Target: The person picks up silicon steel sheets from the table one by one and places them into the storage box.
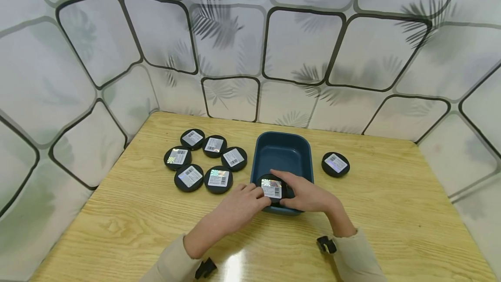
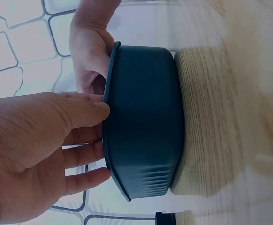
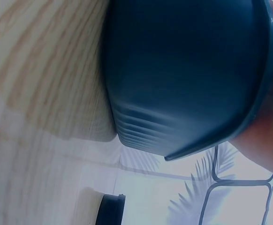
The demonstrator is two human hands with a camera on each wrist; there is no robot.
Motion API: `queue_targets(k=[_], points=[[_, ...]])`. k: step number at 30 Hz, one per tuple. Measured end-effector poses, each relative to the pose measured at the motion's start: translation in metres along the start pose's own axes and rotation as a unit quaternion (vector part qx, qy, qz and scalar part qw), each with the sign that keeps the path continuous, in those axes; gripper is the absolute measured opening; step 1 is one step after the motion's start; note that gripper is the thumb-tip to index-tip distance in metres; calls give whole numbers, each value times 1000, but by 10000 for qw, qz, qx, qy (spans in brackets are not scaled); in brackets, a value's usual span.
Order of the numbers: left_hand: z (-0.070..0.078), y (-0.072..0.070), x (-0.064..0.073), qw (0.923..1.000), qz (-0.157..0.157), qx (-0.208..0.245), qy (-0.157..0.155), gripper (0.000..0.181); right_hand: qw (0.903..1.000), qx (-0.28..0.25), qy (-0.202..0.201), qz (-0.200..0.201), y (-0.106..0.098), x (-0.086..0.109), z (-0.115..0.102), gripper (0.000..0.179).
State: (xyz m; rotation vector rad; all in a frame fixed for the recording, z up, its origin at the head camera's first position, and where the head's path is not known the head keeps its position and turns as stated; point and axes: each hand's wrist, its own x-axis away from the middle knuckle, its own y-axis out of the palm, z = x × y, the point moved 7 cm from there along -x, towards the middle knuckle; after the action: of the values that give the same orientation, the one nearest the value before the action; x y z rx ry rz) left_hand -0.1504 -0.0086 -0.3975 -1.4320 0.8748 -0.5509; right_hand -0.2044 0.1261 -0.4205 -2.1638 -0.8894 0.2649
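Observation:
A round, flat black disc [image 1: 272, 189] with a silvery barcode label lies between both hands over the front left part of a dark blue bin [image 1: 305, 142]. From the right, my right hand [image 1: 309, 193] grips the disc with spread thumb and fingers. My left hand [image 1: 243, 206] holds its left and near side, at the bin's rim. In the left wrist view, the left thumb and fingers [image 2: 87, 157] reach the rim of the bin [image 2: 143, 112]; the disc is hidden there. The right wrist view shows mostly the outer wall of the bin [image 3: 183, 61].
On the wooden table [image 1: 129, 212], several similar labelled black discs [image 1: 218, 179] lie in a loose ring left of the bin. One more disc [image 1: 335, 164] lies to its right. A patterned curtain-like wall [image 1: 231, 99] borders the table's back and sides.

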Motion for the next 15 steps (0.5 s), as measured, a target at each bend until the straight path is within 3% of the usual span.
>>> queue_targets(k=[9,15], points=[[-1,0,1,9996,159,239,77,11,9998,171,-44,-84,2,3,-2,77],[-3,1,-1,9995,49,292,58,14,9995,273,46,-126,2,2,-5,78]])
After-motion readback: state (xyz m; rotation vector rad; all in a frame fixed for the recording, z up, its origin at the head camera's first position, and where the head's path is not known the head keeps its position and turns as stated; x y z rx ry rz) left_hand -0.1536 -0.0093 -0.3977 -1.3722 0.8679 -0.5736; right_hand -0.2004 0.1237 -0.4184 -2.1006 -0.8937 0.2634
